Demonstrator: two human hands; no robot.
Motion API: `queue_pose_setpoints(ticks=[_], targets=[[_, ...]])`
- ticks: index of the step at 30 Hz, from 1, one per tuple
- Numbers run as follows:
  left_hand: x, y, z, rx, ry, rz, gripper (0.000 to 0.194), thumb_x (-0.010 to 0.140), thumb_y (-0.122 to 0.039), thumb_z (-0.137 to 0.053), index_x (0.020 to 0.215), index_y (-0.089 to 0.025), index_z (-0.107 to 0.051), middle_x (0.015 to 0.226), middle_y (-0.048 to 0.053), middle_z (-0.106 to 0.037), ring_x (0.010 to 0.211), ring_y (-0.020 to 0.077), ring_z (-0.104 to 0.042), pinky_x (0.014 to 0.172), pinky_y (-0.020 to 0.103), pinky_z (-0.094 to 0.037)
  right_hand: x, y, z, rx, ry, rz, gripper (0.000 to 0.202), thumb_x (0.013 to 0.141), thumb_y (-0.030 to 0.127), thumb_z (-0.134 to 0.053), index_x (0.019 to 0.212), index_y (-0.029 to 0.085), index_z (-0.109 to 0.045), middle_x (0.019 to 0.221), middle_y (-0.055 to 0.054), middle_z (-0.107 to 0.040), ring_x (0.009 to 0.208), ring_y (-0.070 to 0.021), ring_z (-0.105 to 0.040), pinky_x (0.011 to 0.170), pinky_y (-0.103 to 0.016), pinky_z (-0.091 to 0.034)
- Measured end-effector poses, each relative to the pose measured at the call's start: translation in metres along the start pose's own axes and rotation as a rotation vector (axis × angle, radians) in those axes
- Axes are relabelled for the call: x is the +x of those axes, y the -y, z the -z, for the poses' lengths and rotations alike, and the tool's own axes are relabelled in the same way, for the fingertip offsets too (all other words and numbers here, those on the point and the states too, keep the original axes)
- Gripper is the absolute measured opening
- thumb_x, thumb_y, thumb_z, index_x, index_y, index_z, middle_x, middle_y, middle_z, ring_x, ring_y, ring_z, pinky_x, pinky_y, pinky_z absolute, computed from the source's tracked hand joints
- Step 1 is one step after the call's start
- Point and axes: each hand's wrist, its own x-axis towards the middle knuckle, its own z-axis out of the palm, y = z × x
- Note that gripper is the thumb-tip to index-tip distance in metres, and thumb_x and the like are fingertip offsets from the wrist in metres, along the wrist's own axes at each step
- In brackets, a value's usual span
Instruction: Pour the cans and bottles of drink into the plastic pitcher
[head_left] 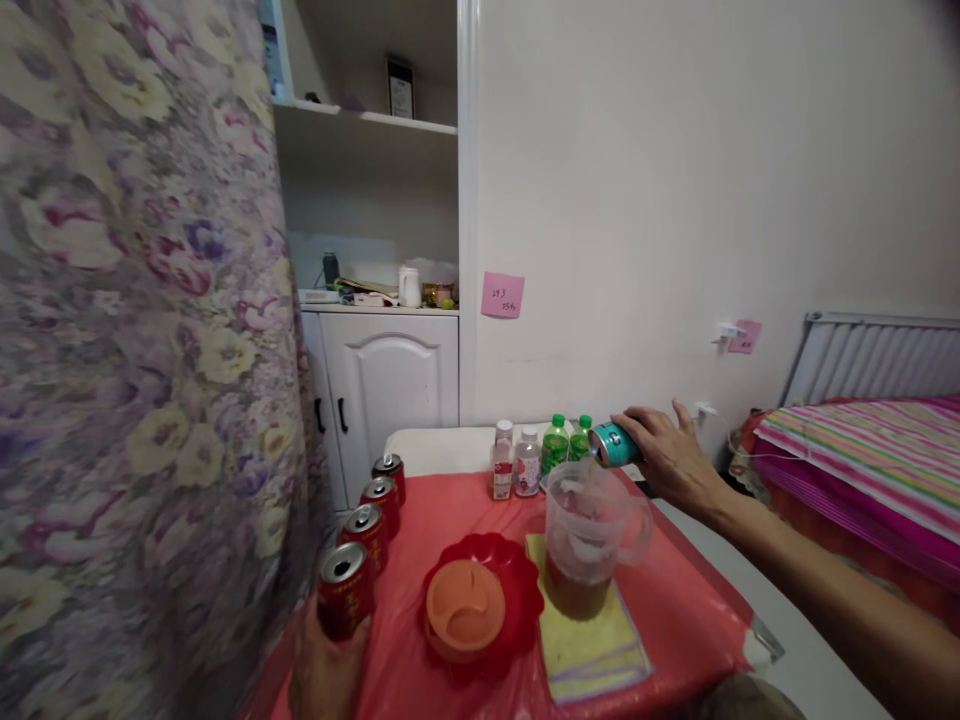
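Observation:
My right hand (667,452) is wrapped round a teal can (616,444), tipped on its side with its mouth over a clear plastic pitcher (583,530). A thin stream seems to run from the can into the pitcher, where brown liquid fills the lower part. The pitcher stands on a folded yellow cloth (592,660). At the lower left, my left hand (327,660) grips the base of the nearest red can (345,590), which is upright and opened. More red cans (365,535) stand in a row behind it.
A red scalloped plate (517,620) bears an orange divided dish (465,605). Along the back of the red-covered table (442,510) stand green bottles (555,445) and pale bottles (528,462). A floral curtain (142,350) hangs left; a bed (877,450) is at right.

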Motion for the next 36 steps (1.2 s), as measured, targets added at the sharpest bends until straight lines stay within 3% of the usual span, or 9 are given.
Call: queue_pose_setpoints(ticks=[22, 36], targets=[[0.001, 0.0, 0.001, -0.028, -0.004, -0.027, 0.084, 0.076, -0.053, -0.052, 0.147, -0.011, -0.039, 0.143, 0.023, -0.055, 0.128, 0.0415, -0.057, 0.1, 0.05, -0.051, 0.006, -0.003, 0.008, -0.033, -0.013, 0.075, 0.051, 0.094, 0.006, -0.041, 0.14, 0.025, -0.05, 0.135, -0.012, -0.062, 0.134, -0.0312, -0.047, 0.116, -0.066, -0.015], [0.001, 0.0, -0.001, 0.02, -0.011, 0.034, 0.081, 0.079, -0.052, -0.053, 0.147, -0.011, -0.039, 0.141, 0.025, -0.057, 0.128, 0.0424, -0.057, 0.097, 0.053, -0.052, 0.01, 0.008, 0.026, -0.05, 0.027, 0.12, 0.055, 0.091, 0.001, -0.04, 0.139, 0.024, -0.053, 0.136, -0.014, -0.062, 0.137, -0.0336, -0.044, 0.116, -0.07, -0.016]])
